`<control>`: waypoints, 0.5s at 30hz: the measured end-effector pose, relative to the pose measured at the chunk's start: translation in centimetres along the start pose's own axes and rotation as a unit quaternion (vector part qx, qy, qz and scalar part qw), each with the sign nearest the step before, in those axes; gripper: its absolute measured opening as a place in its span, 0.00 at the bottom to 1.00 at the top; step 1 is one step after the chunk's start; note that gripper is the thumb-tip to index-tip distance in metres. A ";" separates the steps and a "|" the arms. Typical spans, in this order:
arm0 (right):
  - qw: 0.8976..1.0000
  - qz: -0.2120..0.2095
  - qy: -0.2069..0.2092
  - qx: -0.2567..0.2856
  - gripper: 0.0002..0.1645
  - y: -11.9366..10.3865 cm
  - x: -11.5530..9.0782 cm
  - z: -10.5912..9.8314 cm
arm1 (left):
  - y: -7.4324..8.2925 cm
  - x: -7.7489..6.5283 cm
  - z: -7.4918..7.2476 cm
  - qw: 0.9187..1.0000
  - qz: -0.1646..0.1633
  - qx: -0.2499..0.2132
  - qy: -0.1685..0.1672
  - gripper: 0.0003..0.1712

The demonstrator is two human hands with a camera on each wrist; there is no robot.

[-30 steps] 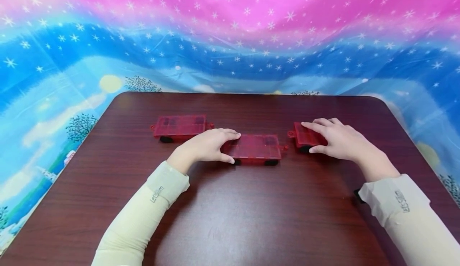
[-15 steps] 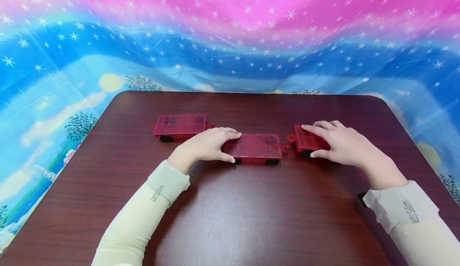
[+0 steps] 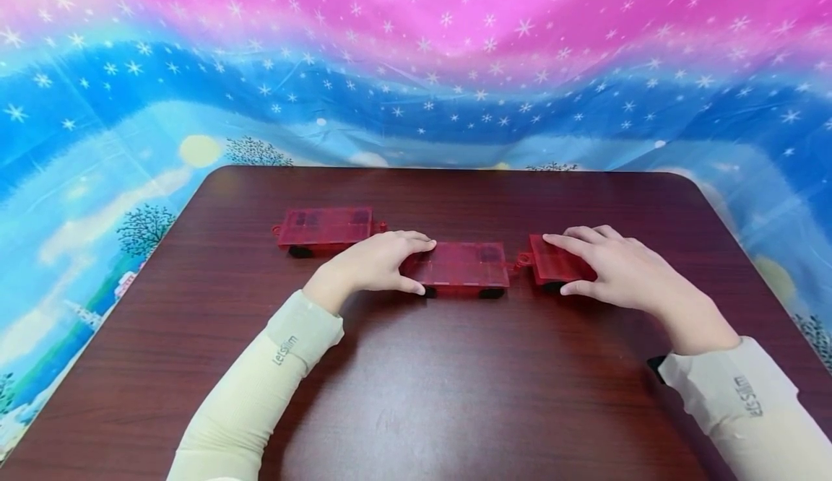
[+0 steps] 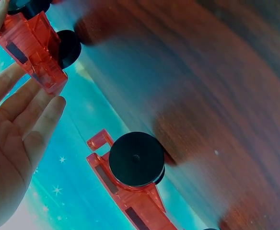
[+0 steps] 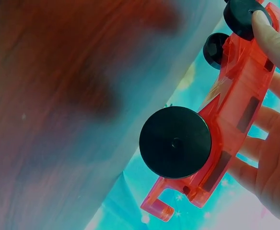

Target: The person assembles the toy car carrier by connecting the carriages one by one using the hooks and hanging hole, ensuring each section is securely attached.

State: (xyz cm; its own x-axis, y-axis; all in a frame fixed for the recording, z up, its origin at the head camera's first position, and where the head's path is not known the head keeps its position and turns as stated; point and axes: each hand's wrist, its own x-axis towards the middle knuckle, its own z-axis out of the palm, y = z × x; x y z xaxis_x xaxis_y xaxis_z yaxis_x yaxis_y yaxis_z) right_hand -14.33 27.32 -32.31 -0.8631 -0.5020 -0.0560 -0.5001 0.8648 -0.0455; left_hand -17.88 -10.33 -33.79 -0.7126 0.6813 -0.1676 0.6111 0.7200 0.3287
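Three translucent red toy wagons with black wheels stand on the table. My left hand [image 3: 370, 261] grips the left end of the middle wagon [image 3: 464, 264], thumb on the near side and fingers over the far edge. The right wagon [image 3: 549, 261] is held by my right hand [image 3: 620, 268], which hides its right part. Its ring [image 3: 523, 258] overlaps the peg at the middle wagon's right end. In the right wrist view, the thumb [image 5: 274, 45] lies against a wheel of the held wagon [image 5: 236, 115], and a hooked coupling [image 5: 157, 206] sticks out at its far end.
The left wagon [image 3: 325, 227] stands farther back, with a ring on its left end and a peg on its right. It also shows in the left wrist view as a red wagon [image 4: 140, 203]. Behind the brown wooden table [image 3: 416, 387] hangs a patterned cloth [image 3: 416, 69].
The right hand has drawn the right wagon nearer the person, so its ring has come level with the middle wagon's peg and overlaps it. The left hand and the middle wagon have hardly moved.
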 end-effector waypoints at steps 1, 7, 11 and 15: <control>1.000 -0.001 0.000 0.000 0.50 0.0 0.0 0.1 | 0.0 0.0 0.0 1.000 0.001 0.000 0.000 0.45; 1.000 -0.001 0.000 0.002 0.49 -0.1 -0.1 0.3 | 0.0 0.0 0.0 1.000 0.002 -0.001 0.000 0.45; 1.000 -0.006 0.006 0.002 0.49 -0.2 -0.1 0.5 | 0.0 0.0 0.0 1.000 0.002 -0.003 0.000 0.45; 1.000 -0.011 0.008 -0.003 0.49 -0.2 0.1 0.7 | 0.0 0.0 0.0 1.000 0.002 -0.004 0.002 0.45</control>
State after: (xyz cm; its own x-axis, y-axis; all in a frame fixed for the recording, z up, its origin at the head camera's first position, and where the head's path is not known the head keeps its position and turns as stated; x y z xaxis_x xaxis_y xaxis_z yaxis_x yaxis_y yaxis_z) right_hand -14.21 27.06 -33.02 -0.8531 -0.5203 -0.0393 -0.5188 0.8539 -0.0413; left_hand -17.90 -10.28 -33.80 -0.7115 0.6838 -0.1619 0.6114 0.7160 0.3369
